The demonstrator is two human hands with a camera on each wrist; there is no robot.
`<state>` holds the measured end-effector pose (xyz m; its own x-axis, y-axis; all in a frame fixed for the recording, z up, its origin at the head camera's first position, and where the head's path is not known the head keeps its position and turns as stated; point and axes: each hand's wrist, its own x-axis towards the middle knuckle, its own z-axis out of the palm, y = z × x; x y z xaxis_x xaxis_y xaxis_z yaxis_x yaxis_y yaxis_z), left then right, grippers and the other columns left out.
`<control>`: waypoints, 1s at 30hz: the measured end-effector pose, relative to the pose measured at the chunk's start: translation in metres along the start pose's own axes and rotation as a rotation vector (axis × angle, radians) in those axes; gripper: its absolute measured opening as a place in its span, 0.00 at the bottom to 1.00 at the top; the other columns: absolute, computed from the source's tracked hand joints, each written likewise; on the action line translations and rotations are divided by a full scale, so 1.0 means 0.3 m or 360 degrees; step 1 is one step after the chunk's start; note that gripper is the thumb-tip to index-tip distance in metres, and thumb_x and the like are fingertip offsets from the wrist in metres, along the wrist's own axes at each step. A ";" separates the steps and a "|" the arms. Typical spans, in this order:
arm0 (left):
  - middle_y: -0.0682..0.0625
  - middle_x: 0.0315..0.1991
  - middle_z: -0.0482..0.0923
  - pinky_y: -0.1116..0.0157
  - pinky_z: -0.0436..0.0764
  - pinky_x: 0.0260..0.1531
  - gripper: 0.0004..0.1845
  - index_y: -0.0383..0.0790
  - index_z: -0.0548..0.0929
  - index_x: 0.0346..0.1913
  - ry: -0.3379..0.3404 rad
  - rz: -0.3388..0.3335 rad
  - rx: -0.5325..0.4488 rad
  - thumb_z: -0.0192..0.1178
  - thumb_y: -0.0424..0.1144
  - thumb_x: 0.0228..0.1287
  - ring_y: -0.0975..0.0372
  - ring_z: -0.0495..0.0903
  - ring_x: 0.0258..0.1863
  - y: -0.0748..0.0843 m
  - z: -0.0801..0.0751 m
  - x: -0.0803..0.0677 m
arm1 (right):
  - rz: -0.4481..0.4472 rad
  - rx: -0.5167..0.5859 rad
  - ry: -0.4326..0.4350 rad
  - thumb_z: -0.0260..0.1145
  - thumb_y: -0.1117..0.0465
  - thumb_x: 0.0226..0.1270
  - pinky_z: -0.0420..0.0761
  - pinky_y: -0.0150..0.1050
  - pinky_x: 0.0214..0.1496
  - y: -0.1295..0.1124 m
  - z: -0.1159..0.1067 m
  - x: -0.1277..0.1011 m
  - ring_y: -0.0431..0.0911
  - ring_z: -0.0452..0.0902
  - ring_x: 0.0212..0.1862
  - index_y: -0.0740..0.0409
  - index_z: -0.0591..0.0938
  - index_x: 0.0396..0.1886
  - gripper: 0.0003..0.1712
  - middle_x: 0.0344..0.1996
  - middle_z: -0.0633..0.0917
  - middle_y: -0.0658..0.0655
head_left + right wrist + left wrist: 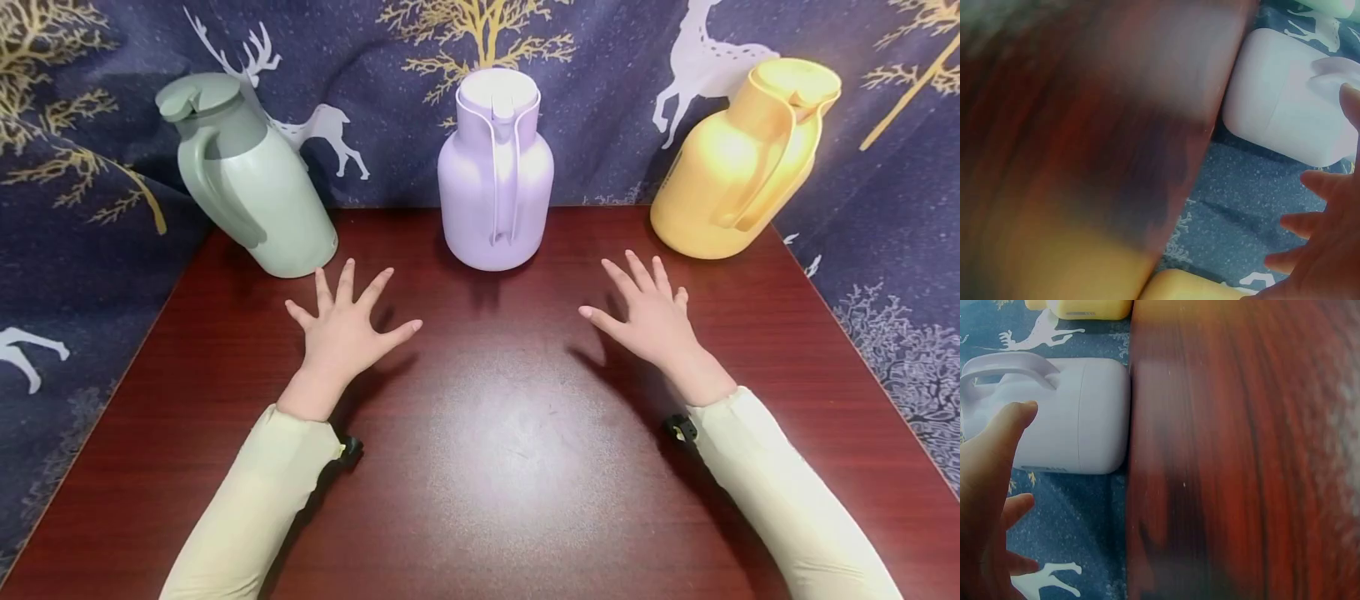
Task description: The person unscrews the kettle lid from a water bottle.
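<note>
Three lidded jugs stand along the back of a dark red wooden table (pixel 495 433): a green jug (pixel 251 179) at the left, a lilac jug (pixel 497 171) in the middle with its handle facing me, and a yellow jug (pixel 738 162) at the right. My left hand (pixel 347 325) lies flat with fingers spread, just in front of the green jug and apart from it. Near the yellow jug my right hand (pixel 648 312) is spread the same way and holds nothing. The lilac jug (pixel 1066 415) shows past the left fingers (pixel 1004 434), and the lilac jug (pixel 1288 94) also lies beyond the right fingers (pixel 1319 187).
A dark blue cloth (pixel 90 250) printed with white deer and gold trees hangs behind the table and drapes down both sides. Pale sleeves (pixel 255 500) cover both forearms. Bare tabletop stretches between and in front of the hands.
</note>
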<state>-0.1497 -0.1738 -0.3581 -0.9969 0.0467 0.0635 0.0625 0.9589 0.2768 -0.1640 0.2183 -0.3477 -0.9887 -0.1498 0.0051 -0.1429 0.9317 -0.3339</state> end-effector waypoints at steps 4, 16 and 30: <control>0.38 0.80 0.44 0.18 0.36 0.58 0.46 0.62 0.58 0.76 -0.0021 0.0006 0.0001 0.54 0.75 0.57 0.31 0.37 0.76 0.012 0.001 -0.003 | -0.0026 0.0033 0.0023 0.57 0.29 0.64 0.45 0.81 0.67 0.010 -0.006 -0.013 0.66 0.36 0.80 0.44 0.57 0.78 0.48 0.80 0.50 0.60; 0.39 0.78 0.53 0.24 0.52 0.62 0.40 0.58 0.67 0.72 -0.0030 0.0037 -0.0013 0.55 0.69 0.60 0.35 0.47 0.77 0.076 -0.013 -0.009 | -0.0138 0.0083 0.0200 0.62 0.40 0.67 0.56 0.74 0.69 0.054 -0.029 -0.049 0.66 0.51 0.77 0.54 0.66 0.74 0.41 0.76 0.61 0.66; 0.44 0.70 0.70 0.41 0.73 0.62 0.32 0.51 0.76 0.65 -0.0020 0.0215 -0.0149 0.57 0.62 0.63 0.47 0.70 0.68 0.213 -0.052 -0.006 | -0.0188 0.0440 0.0282 0.62 0.50 0.72 0.63 0.64 0.69 0.100 -0.117 -0.105 0.64 0.64 0.70 0.61 0.72 0.68 0.31 0.68 0.72 0.67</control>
<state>-0.1433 -0.1169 -0.3254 -0.9796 0.1775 0.0941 0.1996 0.9135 0.3546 -0.1386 0.2626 -0.3247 -0.9620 -0.1693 0.2143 -0.2634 0.7829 -0.5636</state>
